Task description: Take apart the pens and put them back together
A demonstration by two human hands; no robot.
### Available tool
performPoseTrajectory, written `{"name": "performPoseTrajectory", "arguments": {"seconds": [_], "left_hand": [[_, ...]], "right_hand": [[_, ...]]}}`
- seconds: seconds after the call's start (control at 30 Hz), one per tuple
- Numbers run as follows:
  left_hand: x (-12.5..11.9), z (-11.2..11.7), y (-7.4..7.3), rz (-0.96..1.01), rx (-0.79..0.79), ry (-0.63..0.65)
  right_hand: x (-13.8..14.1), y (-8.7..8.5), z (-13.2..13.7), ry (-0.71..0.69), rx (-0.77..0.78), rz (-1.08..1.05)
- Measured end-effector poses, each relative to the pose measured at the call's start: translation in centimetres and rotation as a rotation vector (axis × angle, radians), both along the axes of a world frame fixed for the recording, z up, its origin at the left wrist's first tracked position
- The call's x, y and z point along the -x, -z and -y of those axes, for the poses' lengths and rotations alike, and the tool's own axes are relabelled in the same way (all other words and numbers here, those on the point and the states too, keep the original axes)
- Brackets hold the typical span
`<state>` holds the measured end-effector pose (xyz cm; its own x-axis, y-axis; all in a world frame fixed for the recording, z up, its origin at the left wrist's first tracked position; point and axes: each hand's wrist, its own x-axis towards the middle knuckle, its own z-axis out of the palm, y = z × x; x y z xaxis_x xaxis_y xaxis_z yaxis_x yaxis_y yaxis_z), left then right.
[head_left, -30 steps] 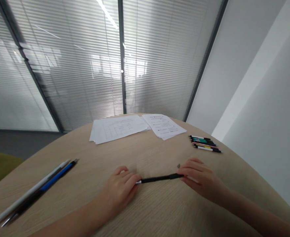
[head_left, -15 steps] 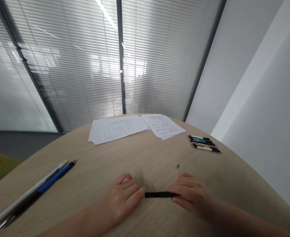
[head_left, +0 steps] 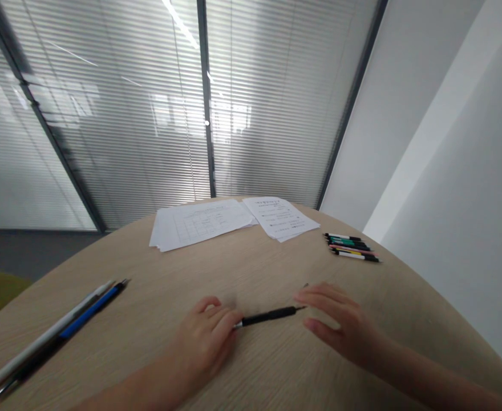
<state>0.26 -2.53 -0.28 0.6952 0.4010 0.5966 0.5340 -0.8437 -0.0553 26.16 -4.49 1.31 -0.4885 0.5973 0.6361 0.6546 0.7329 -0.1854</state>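
A black pen [head_left: 270,315] with a thin tip at its right end is held by my left hand [head_left: 208,337]. The fingers close round its silver end, and the rest of that end is hidden in the hand. Just past the tip, my right hand [head_left: 340,322] is open, thumb and fingers apart, with nothing visible between them. A small dark bit [head_left: 306,285] on the table shows only in part beside the right fingertips.
On the round wooden table [head_left: 217,274], several pens [head_left: 351,246] lie in a row at the right. Printed sheets [head_left: 203,224] and more printed paper [head_left: 282,218] lie at the back. A blue and black pen [head_left: 84,319] and a white pen [head_left: 41,348] lie at left.
My right hand has let go of the pen, opened and moved a little up and away. The pen now tilts upward to the right with its tip showing. My left hand still holds it.
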Motion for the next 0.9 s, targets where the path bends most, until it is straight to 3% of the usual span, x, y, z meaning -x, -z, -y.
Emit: {"name": "performPoseTrajectory", "arguments": {"seconds": [0.17,0.43,0.67,0.9], "left_hand": [[0.6,-1.0,0.9,0.047,0.048,-0.092],[0.6,-0.8,0.7,0.055,0.050,-0.087],[0.5,-0.8,0.7,0.062,0.053,-0.070],[0.0,0.0,-0.9,0.028,-0.005,-0.013]], "right_hand": [[-2.7,0.6,-3.2,0.219,0.060,-0.003],[-3.0,3.0,-5.0,0.177,0.274,0.114],[-1.6,0.4,-2.6,0.107,0.306,-0.179],[-0.1,-0.7,-0.1,0.054,0.350,-0.327]]}}
